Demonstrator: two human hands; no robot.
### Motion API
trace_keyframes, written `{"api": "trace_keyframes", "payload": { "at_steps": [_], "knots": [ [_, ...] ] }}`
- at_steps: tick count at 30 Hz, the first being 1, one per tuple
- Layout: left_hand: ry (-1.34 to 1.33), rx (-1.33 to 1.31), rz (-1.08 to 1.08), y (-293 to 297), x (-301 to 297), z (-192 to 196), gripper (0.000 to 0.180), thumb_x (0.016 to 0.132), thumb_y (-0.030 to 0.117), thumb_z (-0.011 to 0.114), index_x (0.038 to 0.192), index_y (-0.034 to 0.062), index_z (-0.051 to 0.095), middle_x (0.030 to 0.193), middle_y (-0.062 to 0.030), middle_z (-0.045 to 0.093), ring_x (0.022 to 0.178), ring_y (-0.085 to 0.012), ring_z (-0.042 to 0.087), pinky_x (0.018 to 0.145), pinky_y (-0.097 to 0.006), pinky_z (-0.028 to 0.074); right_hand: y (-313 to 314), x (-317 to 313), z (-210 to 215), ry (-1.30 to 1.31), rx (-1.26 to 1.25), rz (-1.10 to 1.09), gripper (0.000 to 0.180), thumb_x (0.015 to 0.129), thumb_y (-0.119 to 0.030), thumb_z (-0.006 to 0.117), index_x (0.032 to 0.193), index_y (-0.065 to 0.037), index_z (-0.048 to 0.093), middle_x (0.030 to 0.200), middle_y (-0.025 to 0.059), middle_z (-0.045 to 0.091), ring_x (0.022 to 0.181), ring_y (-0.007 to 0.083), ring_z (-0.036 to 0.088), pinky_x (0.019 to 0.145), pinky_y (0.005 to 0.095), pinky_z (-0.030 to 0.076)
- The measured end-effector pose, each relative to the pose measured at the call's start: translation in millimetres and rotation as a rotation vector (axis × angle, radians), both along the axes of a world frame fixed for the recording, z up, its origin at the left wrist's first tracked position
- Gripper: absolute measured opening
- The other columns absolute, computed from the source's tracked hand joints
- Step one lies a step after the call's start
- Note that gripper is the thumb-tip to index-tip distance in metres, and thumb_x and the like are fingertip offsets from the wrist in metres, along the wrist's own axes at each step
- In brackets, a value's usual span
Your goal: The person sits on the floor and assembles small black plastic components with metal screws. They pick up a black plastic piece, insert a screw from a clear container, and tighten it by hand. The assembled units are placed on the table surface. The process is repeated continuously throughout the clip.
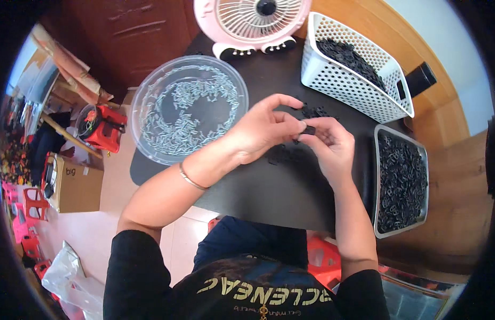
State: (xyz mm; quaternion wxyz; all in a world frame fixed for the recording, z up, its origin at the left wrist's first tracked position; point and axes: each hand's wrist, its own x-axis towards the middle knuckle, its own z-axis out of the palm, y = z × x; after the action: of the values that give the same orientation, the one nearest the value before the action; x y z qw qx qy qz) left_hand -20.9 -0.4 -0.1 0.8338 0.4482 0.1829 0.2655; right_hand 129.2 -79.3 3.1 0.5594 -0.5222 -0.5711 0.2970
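Note:
Over the dark table, my left hand (271,127) and my right hand (331,143) meet fingertip to fingertip. Pinched between them is a small black plastic piece (309,130); its exact kind is too small to make out. The left thumb and a finger press on one side of it, with the index finger arched away. My right thumb and index finger grip the other side. Loose black pieces (314,112) lie on the table just beyond the hands, and more small black pieces (290,154) are scattered beneath them.
A clear round tub (136,120) of small silvery pins stands left. At the back is a pink fan (261,21). A white perforated basket (341,88) of black parts sits back right, near a black cylinder (420,80). A tray (376,181) of black rings stands right.

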Motion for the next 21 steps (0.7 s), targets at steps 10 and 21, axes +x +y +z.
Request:
{"api": "trace_keyframes", "payload": {
  "at_steps": [10,21],
  "knots": [
    [-0.063,-0.004,0.151,7.4,-12.0,9.6,0.029,0.08,0.011,0.06,0.105,0.0049,0.047,0.083,-0.0019,0.057,0.074,-0.0084,0.052,0.067,-0.021,0.043,28.1,-8.9,35.7,-0.241,0.399,-0.301,0.026,0.07,0.005,0.066,0.095,0.0,0.06,0.072,-0.0036,0.049,0.061,0.0024,0.042,0.055,0.0159,0.037],
    [0.685,1.393,0.496,51.8,-91.7,40.5,0.012,0.077,0.01,0.059,0.085,0.002,0.061,0.081,-0.006,0.061,0.069,-0.0141,0.057,0.063,-0.025,0.045,55.7,47.2,64.2,-0.589,0.572,-0.621,0.028,0.078,-0.008,0.061,0.105,-0.003,0.056,0.102,0.0109,0.056,0.097,0.0182,0.054,0.084,0.0305,0.043]
  ]
}}
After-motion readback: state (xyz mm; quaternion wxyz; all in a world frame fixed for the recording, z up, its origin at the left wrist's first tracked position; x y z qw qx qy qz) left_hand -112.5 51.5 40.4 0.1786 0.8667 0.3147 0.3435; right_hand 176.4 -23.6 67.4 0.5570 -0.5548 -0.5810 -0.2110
